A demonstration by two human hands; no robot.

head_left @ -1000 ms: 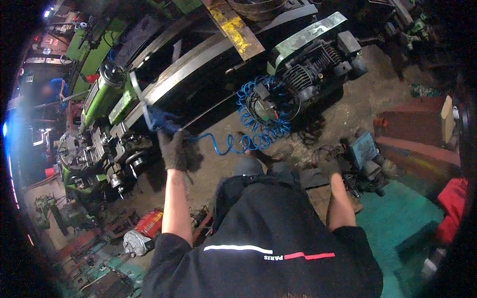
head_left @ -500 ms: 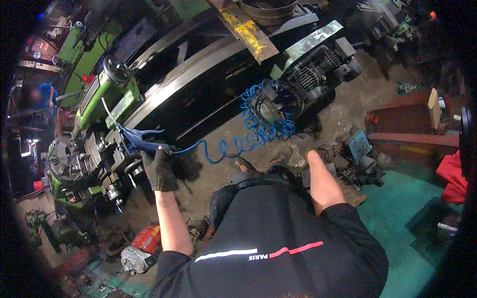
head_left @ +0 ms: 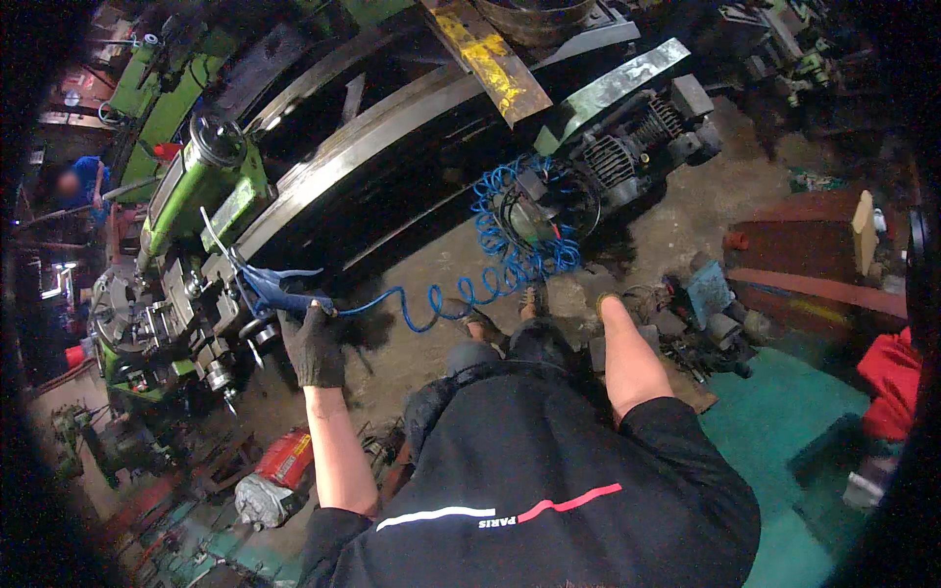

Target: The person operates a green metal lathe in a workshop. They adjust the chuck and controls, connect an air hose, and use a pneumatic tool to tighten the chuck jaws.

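Observation:
My left hand (head_left: 316, 351), in a dark grey knit glove, is closed around the grip of a blue air blow gun (head_left: 272, 284). Its thin pale nozzle points up and away to the left, toward the metal fittings (head_left: 201, 284) of a green machine. From the gun's near end a coiled blue air hose (head_left: 453, 306) runs right to a heap of coils. My right hand (head_left: 593, 284), also in a dark glove, hangs low over the floor near those coils. Its fingers blend into the dark background.
A green-painted machine with a handwheel (head_left: 218, 140) and a long, bright metal bed (head_left: 363, 137) stretches across the far side. A finned dark motor unit (head_left: 616, 162) stands beyond the hose. Metal parts (head_left: 725, 318) lie at right, near a green mat (head_left: 784, 392). A red bag (head_left: 286, 461) sits lower left.
My left hand and the blow gun sit slightly lower in the picture, with the grip unchanged. The view and my body have shifted a little, and more of my feet shows.

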